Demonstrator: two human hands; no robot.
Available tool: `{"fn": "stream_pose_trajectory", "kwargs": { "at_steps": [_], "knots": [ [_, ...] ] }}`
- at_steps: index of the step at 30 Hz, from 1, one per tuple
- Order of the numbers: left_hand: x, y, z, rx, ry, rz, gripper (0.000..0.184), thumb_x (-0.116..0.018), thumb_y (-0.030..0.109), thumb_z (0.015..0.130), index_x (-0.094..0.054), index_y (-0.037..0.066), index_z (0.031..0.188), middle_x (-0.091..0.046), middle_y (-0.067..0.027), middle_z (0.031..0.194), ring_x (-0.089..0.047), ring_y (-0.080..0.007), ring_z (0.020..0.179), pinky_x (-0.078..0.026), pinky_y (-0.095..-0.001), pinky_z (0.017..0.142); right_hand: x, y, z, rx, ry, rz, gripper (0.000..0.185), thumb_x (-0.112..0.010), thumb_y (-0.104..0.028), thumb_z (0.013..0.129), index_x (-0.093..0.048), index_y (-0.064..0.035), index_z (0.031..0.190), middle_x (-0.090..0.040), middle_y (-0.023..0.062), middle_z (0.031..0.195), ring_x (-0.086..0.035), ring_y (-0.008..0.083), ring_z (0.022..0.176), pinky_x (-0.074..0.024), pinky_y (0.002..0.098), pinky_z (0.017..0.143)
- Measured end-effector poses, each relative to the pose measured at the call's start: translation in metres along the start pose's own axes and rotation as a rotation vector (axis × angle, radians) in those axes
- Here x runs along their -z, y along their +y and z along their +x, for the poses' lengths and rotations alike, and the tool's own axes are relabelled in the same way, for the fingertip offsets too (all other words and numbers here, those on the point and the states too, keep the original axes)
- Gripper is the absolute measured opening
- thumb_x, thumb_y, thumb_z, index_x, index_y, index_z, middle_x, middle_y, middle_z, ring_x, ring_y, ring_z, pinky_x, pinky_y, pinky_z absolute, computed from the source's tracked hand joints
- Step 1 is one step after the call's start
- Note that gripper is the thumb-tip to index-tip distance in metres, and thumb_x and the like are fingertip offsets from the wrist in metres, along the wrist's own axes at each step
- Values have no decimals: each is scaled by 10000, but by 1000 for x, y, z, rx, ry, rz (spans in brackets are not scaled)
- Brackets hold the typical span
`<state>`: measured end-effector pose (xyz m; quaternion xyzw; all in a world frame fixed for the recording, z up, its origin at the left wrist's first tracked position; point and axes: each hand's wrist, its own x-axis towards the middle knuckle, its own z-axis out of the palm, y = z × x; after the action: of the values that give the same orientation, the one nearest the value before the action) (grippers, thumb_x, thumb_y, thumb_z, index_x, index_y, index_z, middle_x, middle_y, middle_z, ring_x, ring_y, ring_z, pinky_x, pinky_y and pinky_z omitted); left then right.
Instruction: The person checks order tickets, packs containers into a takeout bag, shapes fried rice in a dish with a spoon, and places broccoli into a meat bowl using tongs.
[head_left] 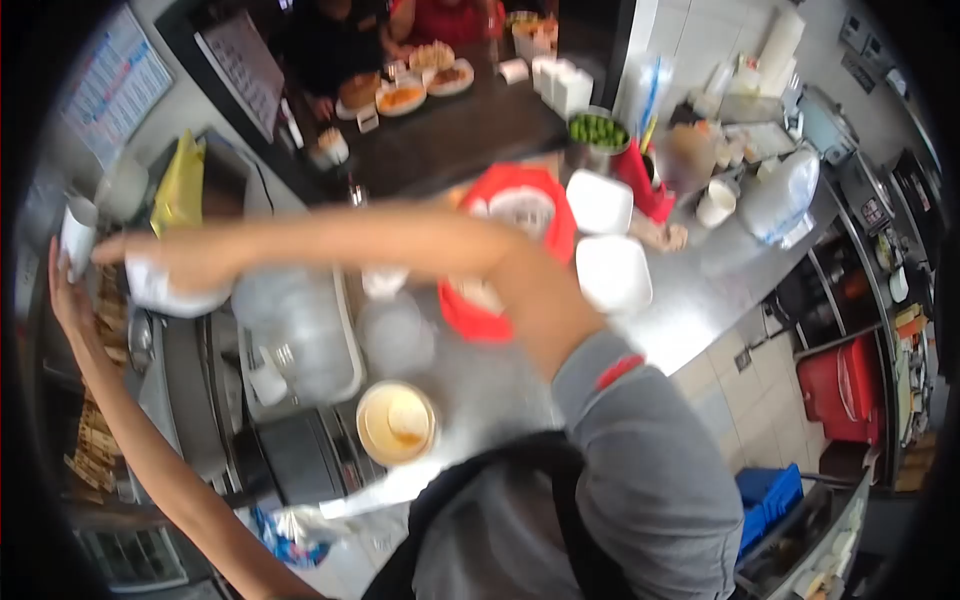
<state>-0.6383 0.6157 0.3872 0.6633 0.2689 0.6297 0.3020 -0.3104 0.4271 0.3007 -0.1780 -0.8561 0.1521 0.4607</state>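
Left hand (66,290), far left of frame: fingers against the lower end of a white cylinder (79,228) (cup or roll, unclear), probably steadying it; can't confirm a grip. Right hand (185,263), left of frame: finger extended toward the cylinder, rest blurred over a white item (160,290); can't tell if closed. Plastic tub (370,432), lower center, sits at the near side of the counter (500,380), presumably for easy reach.
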Motion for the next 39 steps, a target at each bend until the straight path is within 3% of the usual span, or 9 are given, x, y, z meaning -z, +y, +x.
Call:
{"fn": "stream_pose_trajectory", "kwargs": {
  "at_steps": [3, 5, 9, 13, 19, 22, 24, 33, 39],
  "knots": [
    [4, 13, -1, 133, -73, 14, 452, -495, 167, 884, -377, 7, 1289, -412, -102, 1292, -418, -207, 1172, -331, -349, 980, 68, 70, -53, 139, -550, 280, 503, -486, 29, 591, -580, -32, 1081, -572, 138, 1077, -555, 230, 959, -436, 331, 830],
    [-12, 25, -13, 142, -36, 49, 443, -489, 165, 886, -384, 10, 1288, -409, -92, 1299, -419, -188, 1173, -337, -329, 975, 101, 80, -122, -712, -1003, 291, 475, -508, -12, 608, -590, -6, 1075, -569, 142, 1090, -521, 231, 991, -432, 335, 824],
    [-30, 34, -32, 78, -33, 60, 439, -495, 164, 883, -396, 29, 1288, -407, -64, 1310, -421, -162, 1170, -355, -302, 958, 123, 97, -242, -1322, -1632, 5, 468, -492, 118, 684, -579, -28, 1120, -372, 117, 1337, -381, 309, 1193, -298, 443, 985],
    [-32, 38, -35, 64, -25, 27, 430, -512, 142, 872, -419, 45, 1281, -400, -38, 1329, -445, -139, 1143, -366, -282, 940, 174, 140, -251, -1192, -888, 165, 422, -518, 132, 666, -647, -66, 1016, -607, 101, 977, -582, 207, 871, -485, 304, 728],
    [-77, 55, -63, -4, 139, -118, 400, -514, 68, 858, -442, -5, 1245, -452, -72, 1285, -487, -130, 1100, -388, -261, 929, 202, 222, -207, -530, 589, -185, 210, -618, 32, 698, -642, -46, 892, -575, 15, 805, -531, 97, 718, -439, 227, 606],
    [-79, 57, -79, -33, 130, -169, 407, -519, 74, 858, -436, -10, 1247, -456, -67, 1283, -497, -129, 1087, -392, -263, 926, 166, 329, -262, -641, 1039, 214, 85, -616, -59, 770, -631, -57, 854, -530, -35, 729, -487, 44, 638, -405, 198, 543],
    [-77, 59, -89, -20, 142, -179, 411, -517, 76, 858, -431, -15, 1249, -454, -78, 1283, -488, -133, 1101, -395, -268, 925, 124, 459, -371, -1128, 667, -905, 92, -555, -57, 757, -621, -34, 816, -593, 79, 638, -590, 264, 608, -479, 358, 577],
    [-81, 67, -138, -28, 229, -347, 451, -453, 154, 891, -352, 23, 1311, -387, -83, 1336, -412, -145, 1191, -343, -314, 995, 71, 393, -322, -1334, 25, -1049, 225, -523, -128, 767, -617, -62, 961, -416, 89, 1168, -368, 265, 1103, -328, 446, 912],
    [-83, 77, -162, -9, 168, -309, 481, -449, 59, 862, -322, 22, 1325, -363, -102, 1349, -376, -186, 1224, -321, -338, 1017, 104, 381, -291, -1365, 138, -829, 736, -526, -156, 791, -108, -173, 1397, -83, 149, 1448, -103, 350, 1324, -180, 537, 1017]
  ]
}}
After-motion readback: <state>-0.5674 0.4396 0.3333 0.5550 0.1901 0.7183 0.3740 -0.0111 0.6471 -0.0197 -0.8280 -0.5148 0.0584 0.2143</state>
